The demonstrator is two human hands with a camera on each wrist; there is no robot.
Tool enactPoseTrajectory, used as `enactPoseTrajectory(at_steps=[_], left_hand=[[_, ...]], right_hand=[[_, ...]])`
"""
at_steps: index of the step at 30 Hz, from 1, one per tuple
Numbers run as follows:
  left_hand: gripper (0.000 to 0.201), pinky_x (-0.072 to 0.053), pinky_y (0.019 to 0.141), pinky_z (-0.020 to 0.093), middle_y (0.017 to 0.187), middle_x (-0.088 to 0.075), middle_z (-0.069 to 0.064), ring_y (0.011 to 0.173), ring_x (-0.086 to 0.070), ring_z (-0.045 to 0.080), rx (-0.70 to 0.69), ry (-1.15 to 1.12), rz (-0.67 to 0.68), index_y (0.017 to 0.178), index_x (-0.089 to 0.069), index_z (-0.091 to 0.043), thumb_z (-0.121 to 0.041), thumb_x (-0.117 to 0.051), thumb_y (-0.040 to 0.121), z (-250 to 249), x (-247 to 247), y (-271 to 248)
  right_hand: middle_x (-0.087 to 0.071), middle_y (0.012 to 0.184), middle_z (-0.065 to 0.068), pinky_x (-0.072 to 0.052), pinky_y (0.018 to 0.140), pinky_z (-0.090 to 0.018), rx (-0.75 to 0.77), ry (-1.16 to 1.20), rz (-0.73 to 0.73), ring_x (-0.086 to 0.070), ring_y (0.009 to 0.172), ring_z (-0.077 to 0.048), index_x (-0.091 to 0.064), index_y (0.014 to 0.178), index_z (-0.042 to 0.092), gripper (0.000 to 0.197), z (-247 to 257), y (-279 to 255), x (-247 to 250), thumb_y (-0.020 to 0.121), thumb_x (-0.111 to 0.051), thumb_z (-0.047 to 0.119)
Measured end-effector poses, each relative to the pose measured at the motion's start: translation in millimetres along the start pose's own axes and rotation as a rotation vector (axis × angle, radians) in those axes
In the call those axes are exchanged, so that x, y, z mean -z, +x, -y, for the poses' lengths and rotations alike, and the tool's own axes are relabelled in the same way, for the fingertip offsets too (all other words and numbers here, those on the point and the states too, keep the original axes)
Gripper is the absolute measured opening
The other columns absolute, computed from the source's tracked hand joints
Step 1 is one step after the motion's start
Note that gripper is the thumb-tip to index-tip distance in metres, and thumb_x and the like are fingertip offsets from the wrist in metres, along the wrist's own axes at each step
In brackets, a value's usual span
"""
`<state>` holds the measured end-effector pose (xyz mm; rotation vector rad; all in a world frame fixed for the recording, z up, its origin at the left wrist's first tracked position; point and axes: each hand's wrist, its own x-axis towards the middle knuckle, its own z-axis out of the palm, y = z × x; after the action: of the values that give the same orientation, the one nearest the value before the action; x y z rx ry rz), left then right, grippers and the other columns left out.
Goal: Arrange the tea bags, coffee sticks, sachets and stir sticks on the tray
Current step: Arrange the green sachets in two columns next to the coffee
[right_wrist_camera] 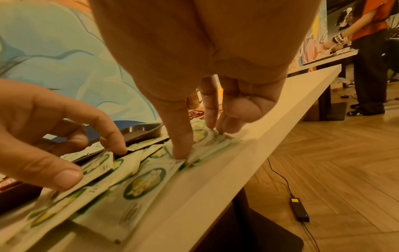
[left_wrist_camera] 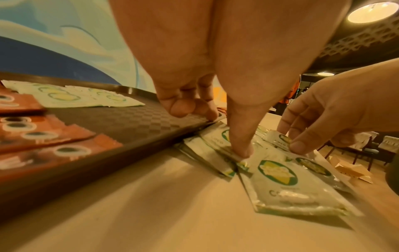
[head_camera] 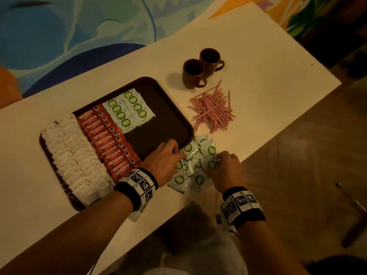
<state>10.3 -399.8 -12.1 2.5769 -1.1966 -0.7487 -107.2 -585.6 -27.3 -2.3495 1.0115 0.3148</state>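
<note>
Head view: nearest the person, a loose pile of sachets (head_camera: pixel 195 165) is seen on the table (head_camera: pixel 258 56), just beside the tray's near right corner and close to the table edge. Both hands are lowered onto this pile. The left hand (head_camera: pixel 165 161) is set at the pile's left side, against the tray rim; in the left wrist view its thumb (left_wrist_camera: pixel 241 146) is pressed down on a sachet while the other fingers are curled at the rim. The right hand (head_camera: pixel 226 171) is set at the pile's right side, and a single sachet (left_wrist_camera: pixel 280 139) is pinched between its thumb and fingertips. The sachets lie at mixed angles, overlapping, so no common long axis is shown.

Beyond the hands, the tray (head_camera: pixel 178 120) is filled from the left with tea bags (head_camera: pixel 73 155), then coffee sticks (head_camera: pixel 111 141), then two short rows of sachets (head_camera: pixel 129 110). A bare dark stretch is left directly ahead of the left hand, and nothing is seen standing in the way; the left hand is judged the nearer to it.

Farther off, the stir sticks (head_camera: pixel 212 110) lie heaped on the table, untouched, with two brown mugs (head_camera: pixel 200 68) behind them.
</note>
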Motion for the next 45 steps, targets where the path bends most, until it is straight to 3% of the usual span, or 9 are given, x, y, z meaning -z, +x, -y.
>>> enactPoseTrajectory(at_steps=[5, 12, 18, 23, 25, 29, 36, 41, 45], left_hand=[[0.039, -0.055, 0.088, 0.036, 0.126, -0.036, -0.004, 0.117, -0.043, 0.017, 0.021, -0.017, -0.007, 0.124, -0.056, -0.027, -0.025, -0.075, 0.090, -1, -3, 1], [0.038, -0.054, 0.086, 0.033, 0.127, -0.036, -0.001, 0.118, -0.043, 0.018, 0.018, 0.036, -0.028, 0.123, -0.057, -0.022, -0.030, -0.074, 0.090, -3, -7, 1], [0.028, -0.048, 0.082, 0.031, 0.118, -0.041, -0.006, 0.112, -0.040, 0.014, 0.032, -0.043, -0.001, 0.110, -0.055, -0.026, -0.034, -0.073, 0.090, -1, -7, -1], [0.020, -0.041, 0.080, 0.028, 0.101, -0.051, -0.013, 0.103, -0.043, 0.010, 0.094, -0.164, 0.037, 0.094, -0.051, -0.035, -0.037, -0.071, 0.091, 7, 2, -5], [0.015, -0.039, 0.080, 0.026, 0.101, -0.053, -0.013, 0.102, -0.046, 0.008, 0.115, -0.237, 0.004, 0.094, -0.056, -0.034, -0.034, -0.070, 0.092, 11, 9, -7], [0.009, -0.054, 0.077, 0.030, 0.099, -0.059, -0.012, 0.092, -0.059, 0.007, 0.173, -0.371, -0.123, 0.097, -0.064, -0.029, -0.027, -0.072, 0.093, 23, 28, -12], [0.013, -0.052, 0.068, 0.028, 0.086, -0.066, -0.012, 0.078, -0.062, 0.004, 0.400, -0.541, -0.418, 0.095, -0.064, -0.025, -0.022, -0.076, 0.090, 67, 42, -22], [0.015, -0.050, 0.069, 0.028, 0.084, -0.066, -0.010, 0.080, -0.063, 0.007, 0.544, -0.578, -0.485, 0.094, -0.065, -0.026, -0.020, -0.078, 0.089, 93, 38, -15], [0.015, -0.051, 0.073, 0.030, 0.086, -0.066, -0.007, 0.082, -0.063, 0.012, 0.573, -0.555, -0.516, 0.094, -0.066, -0.023, -0.018, -0.078, 0.087, 105, 38, -2]], right_hand=[[-0.056, 0.120, -0.007, -0.055, 0.090, -0.046, -0.009, -0.043, -0.029, -0.057, 0.110, -0.029, -0.057, 0.124, 0.018, 0.052, 1, 0, -3, 0.083, -0.082, 0.038], [-0.055, 0.112, -0.005, -0.053, 0.088, -0.042, -0.004, -0.017, -0.020, -0.054, 0.105, -0.027, -0.060, 0.114, 0.016, 0.045, -4, 3, -1, 0.081, -0.083, 0.036], [-0.057, 0.095, 0.003, -0.040, 0.067, -0.026, 0.047, 0.109, -0.037, -0.057, 0.090, -0.019, -0.064, 0.089, 0.024, 0.016, -7, 2, 4, 0.087, -0.078, 0.031], [-0.062, 0.082, 0.013, -0.037, 0.058, -0.020, 0.139, 0.247, -0.011, -0.058, 0.075, -0.006, -0.062, 0.084, 0.027, 0.016, 6, 5, 22, 0.089, -0.078, 0.028], [-0.061, 0.085, 0.014, -0.042, 0.061, -0.023, 0.172, 0.280, -0.020, -0.063, 0.078, -0.010, -0.058, 0.081, 0.032, 0.021, 18, 10, 28, 0.090, -0.077, 0.028], [-0.062, 0.094, 0.010, -0.061, 0.072, -0.041, 0.197, 0.337, 0.028, -0.070, 0.081, -0.020, -0.058, 0.085, 0.038, 0.022, 46, 24, 32, 0.091, -0.076, 0.028], [-0.066, 0.100, 0.010, -0.052, 0.073, -0.026, 0.320, 0.265, 0.154, -0.064, 0.085, -0.012, -0.066, 0.110, 0.028, 0.029, 102, 49, 21, 0.086, -0.081, 0.020], [-0.063, 0.089, 0.009, -0.041, 0.062, -0.017, 0.384, 0.116, 0.237, -0.060, 0.081, -0.009, -0.067, 0.106, 0.025, 0.022, 139, 75, 1, 0.087, -0.079, 0.023], [-0.066, 0.096, 0.002, -0.035, 0.057, -0.014, 0.397, 0.060, 0.243, -0.059, 0.083, -0.011, -0.069, 0.103, 0.026, 0.019, 161, 95, -14, 0.087, -0.079, 0.023]])
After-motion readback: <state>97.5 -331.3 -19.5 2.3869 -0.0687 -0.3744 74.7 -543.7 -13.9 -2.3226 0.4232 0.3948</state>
